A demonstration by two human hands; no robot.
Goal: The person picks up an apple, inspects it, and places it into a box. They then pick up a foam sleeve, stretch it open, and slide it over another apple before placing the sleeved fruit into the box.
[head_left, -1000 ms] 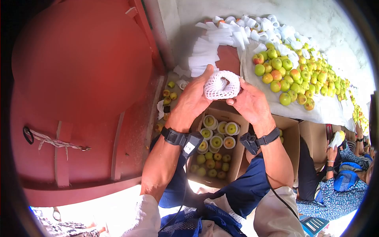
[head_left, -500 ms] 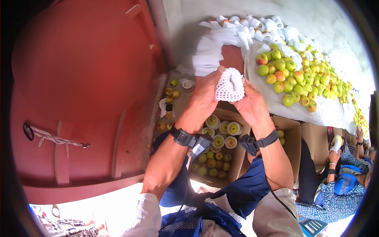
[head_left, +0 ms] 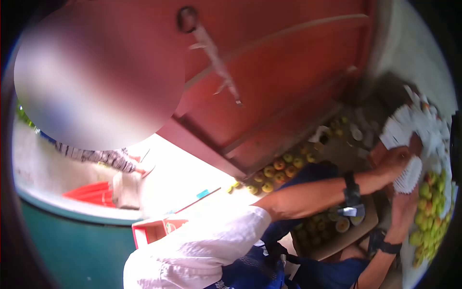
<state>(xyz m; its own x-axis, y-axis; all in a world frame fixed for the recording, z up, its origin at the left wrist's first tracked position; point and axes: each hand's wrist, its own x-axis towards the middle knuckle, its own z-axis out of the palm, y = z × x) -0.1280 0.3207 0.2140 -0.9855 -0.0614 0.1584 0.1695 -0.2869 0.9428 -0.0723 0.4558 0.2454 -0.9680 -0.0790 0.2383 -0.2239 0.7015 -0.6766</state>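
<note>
At the right of the head view, a white foam net sleeve [head_left: 409,176] sits between my two hands. My left hand [head_left: 395,163] is closed on its upper side, with the fingers partly blurred. My right hand [head_left: 403,204] grips it from below. Whether there is fruit inside the sleeve cannot be made out. Beside my hands lies a pile of green and reddish apples [head_left: 426,216], with stacked white foam sleeves [head_left: 397,127] above it. Below my forearms stands a cardboard box [head_left: 337,246] holding apples, some in foam nets.
A red metal door [head_left: 288,62] fills the upper middle. Loose apples [head_left: 279,174] lie on the floor along its base. At left, a person's patterned trouser legs [head_left: 103,158] show near a red object [head_left: 91,193]. A red and white carton [head_left: 154,231] stands by my left sleeve.
The view has swung left and tilted, so my hands and the apples now appear at the far right. The doorway and another person's legs show more at left. Both hands still hold the foam sleeve.
</note>
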